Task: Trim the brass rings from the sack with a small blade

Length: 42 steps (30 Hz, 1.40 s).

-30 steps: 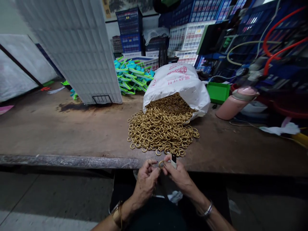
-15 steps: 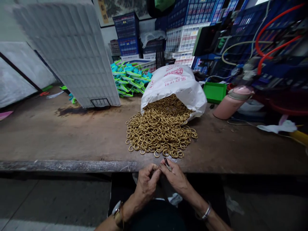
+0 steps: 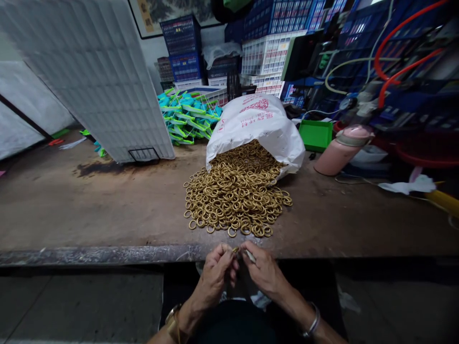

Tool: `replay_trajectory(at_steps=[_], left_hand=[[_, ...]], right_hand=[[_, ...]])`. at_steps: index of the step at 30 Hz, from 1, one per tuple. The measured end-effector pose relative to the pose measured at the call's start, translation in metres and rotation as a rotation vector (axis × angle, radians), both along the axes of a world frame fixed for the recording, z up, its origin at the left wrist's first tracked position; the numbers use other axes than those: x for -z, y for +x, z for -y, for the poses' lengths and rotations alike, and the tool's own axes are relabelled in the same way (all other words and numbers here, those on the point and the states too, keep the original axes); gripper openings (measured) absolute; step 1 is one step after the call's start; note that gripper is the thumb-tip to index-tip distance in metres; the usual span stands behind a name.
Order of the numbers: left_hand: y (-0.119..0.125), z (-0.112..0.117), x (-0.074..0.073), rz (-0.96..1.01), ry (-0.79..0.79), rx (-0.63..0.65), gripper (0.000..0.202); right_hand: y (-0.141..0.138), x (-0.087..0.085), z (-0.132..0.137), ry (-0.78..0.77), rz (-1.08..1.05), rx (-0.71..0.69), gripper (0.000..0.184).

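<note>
My left hand (image 3: 216,268) is closed, pinching a brass ring (image 3: 235,250) between thumb and fingertips just off the table's front edge. Close beside it, my right hand (image 3: 264,268) is closed around a small slim hand tool (image 3: 250,256). Only a pale part of that tool shows; its tip is hidden, so its exact kind cannot be made out. Beyond both hands lies a heap of brass rings (image 3: 236,198) on the table. The heap spills out of the mouth of a white woven sack (image 3: 251,114) with red print, which lies on its side.
The brown table (image 3: 89,210) has a worn front edge. A tall white ribbed panel (image 3: 96,81) stands at the left, beside green and turquoise plastic pieces (image 3: 188,114). To the right are a green tray (image 3: 315,135), a pink bottle (image 3: 342,150) and red hoses (image 3: 380,67). Crates (image 3: 274,55) are stacked behind.
The ring now shows at my left fingertips. My right hand has turned the tool, so its dark end no longer shows. The view has shifted slightly.
</note>
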<state>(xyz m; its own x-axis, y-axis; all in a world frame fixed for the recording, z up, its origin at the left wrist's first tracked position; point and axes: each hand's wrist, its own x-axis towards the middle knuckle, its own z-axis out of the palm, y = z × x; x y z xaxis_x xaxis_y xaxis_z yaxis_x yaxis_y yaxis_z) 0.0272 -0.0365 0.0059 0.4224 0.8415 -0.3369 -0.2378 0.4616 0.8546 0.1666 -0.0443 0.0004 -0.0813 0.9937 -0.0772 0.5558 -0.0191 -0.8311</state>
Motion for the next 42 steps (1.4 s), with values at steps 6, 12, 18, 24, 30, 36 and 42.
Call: replay_trajectory(at_steps=[6,12,18,24,30,36,42], left_hand=[[-0.001,-0.002,0.001,-0.121,0.123,0.005,0.031],[-0.007,0.007,-0.01,-0.154,0.189,0.003,0.031],[-0.01,0.015,-0.021,0.123,0.029,0.034,0.028],[-0.013,0.001,-0.009,0.297,-0.175,-0.143,0.019],[-0.024,-0.009,-0.003,0.429,-0.333,-0.161,0.017],[-0.023,-0.015,0.006,0.422,-0.406,-0.248,0.02],[-0.011,-0.026,0.002,0.205,-0.229,-0.187,0.027]], right_hand=[[-0.005,-0.009,0.0,-0.07,0.19,-0.107,0.019],[0.0,-0.012,-0.003,-0.084,0.48,-0.123,0.027],[-0.003,-0.002,-0.012,-0.001,0.601,-0.012,0.029],[-0.022,0.009,-0.023,0.071,0.707,0.028,0.03],[-0.025,0.021,-0.031,0.151,0.78,0.07,0.026],[-0.018,0.015,-0.037,0.1,0.678,0.061,0.029],[0.003,0.004,-0.047,0.01,-0.091,0.079,0.02]])
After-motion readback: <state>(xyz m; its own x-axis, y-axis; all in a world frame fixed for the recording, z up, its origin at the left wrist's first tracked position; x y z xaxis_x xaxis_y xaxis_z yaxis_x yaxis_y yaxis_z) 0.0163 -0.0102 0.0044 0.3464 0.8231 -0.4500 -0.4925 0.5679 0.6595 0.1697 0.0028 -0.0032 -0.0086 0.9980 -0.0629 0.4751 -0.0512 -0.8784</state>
